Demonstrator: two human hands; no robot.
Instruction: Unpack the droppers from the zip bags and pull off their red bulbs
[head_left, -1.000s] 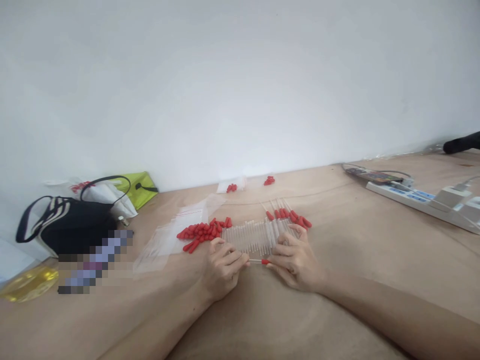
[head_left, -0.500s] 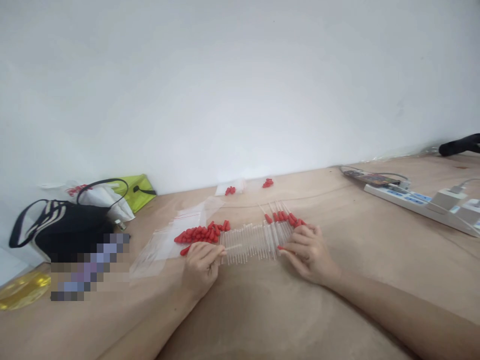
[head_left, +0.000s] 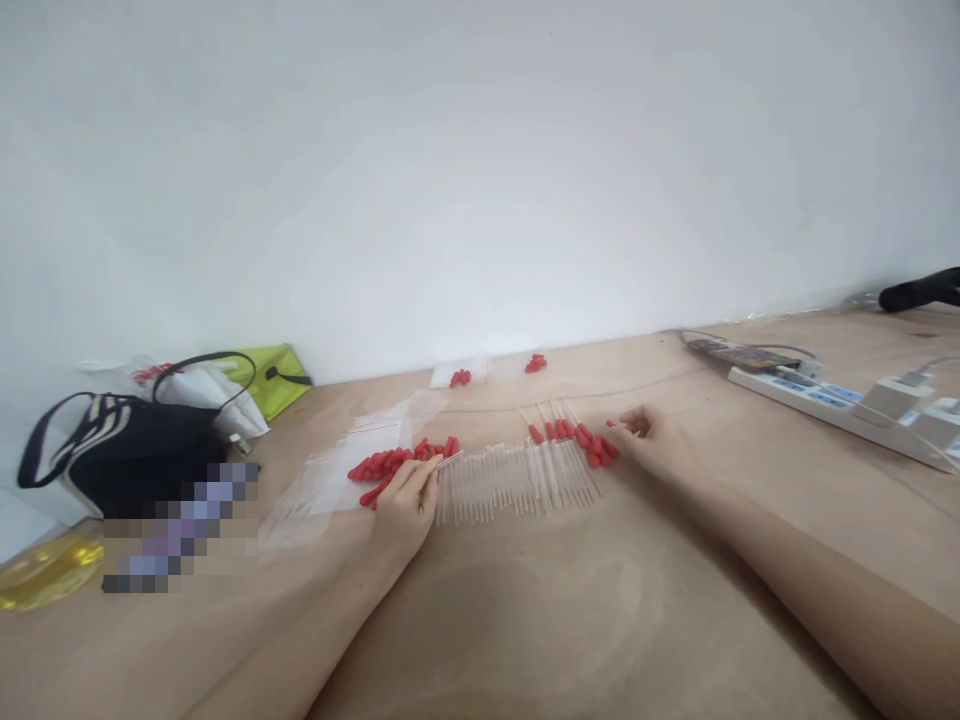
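Note:
My left hand (head_left: 405, 505) is closed, pinching a thin clear glass dropper tube (head_left: 452, 459) that points up and to the right. Beneath it lies a long row of clear glass tubes (head_left: 491, 485) on the table. A pile of red rubber bulbs (head_left: 390, 463) sits beside my left fingers. Raised off to the right, my right hand (head_left: 646, 432) holds a small red rubber bulb (head_left: 611, 424) at its fingertips. Just left of that hand are several droppers with red bulbs fitted (head_left: 562, 430) and a cluster of red bulbs (head_left: 600, 450).
Clear plastic bags (head_left: 330, 490) lie under the left pile. Two small red groups (head_left: 535, 363) rest near the wall. A black bag (head_left: 142, 455) and a yellow-green bag (head_left: 281, 385) stand left. A power strip (head_left: 840, 405) with a phone (head_left: 742, 355) is at the right.
My right hand has moved up and to the right, away from the tube row, uncovering the red cluster. My left hand has lifted slightly, its glass tube now tilted upward.

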